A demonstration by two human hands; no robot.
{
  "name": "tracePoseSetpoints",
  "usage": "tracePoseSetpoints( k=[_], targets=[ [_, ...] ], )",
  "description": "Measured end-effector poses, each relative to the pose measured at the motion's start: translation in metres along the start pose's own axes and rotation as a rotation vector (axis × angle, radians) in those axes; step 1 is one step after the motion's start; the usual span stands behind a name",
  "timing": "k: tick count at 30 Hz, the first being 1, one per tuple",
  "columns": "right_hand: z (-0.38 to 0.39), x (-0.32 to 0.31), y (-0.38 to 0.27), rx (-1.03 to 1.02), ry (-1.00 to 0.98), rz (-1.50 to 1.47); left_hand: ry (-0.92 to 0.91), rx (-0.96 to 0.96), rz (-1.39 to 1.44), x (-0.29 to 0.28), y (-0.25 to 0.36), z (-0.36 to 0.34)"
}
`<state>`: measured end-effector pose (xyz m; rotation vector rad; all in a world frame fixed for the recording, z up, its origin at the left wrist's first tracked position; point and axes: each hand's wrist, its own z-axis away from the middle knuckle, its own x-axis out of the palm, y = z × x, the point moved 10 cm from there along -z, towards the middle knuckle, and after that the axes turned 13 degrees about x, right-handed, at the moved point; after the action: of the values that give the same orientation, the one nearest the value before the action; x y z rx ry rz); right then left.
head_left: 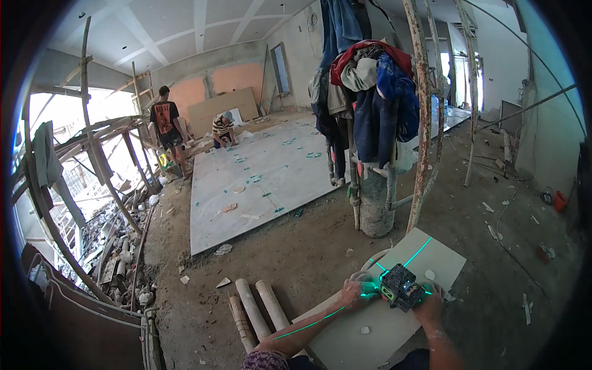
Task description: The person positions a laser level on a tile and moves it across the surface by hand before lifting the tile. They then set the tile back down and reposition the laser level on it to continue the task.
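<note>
A dark, boxy laser level [402, 288] sits low over a pale board [376, 346] in front of me. My left hand [359, 291] is closed at its left side, and my right hand [430, 303] grips the right side. Green laser light falls across the board, my left forearm and the fingers of both hands. Where the fingertips meet the casing is partly hidden. Small white chips lie on the board, one beyond my right hand and another nearer me.
Several pale tubes [253, 308] lie left of the board. Beyond stands a bucket-like pillar base [377, 213] among rusty poles [419, 142] hung with clothes [373, 92]. A tiled floor [216, 231] carries green spacers. Two people, one standing [165, 123], one crouching [223, 131], are far left.
</note>
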<state>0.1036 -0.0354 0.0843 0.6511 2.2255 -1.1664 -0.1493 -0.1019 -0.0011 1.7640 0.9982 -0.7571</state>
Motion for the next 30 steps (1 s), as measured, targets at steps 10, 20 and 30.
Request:
tracePoseSetpoints(
  k=[10, 20, 30],
  targets=[
    [0.002, 0.001, -0.003, -0.12, 0.046, 0.026, 0.018, 0.029, 0.056, -0.014, 0.016, 0.0],
    [0.0, 0.009, 0.012, -0.01, 0.027, -0.005, 0.058, 0.014, 0.026, -0.004, 0.0, 0.0],
    [0.0, 0.004, 0.008, 0.003, 0.011, -0.03, 0.026, 0.026, 0.001, -0.005, 0.006, -0.002]
  ],
)
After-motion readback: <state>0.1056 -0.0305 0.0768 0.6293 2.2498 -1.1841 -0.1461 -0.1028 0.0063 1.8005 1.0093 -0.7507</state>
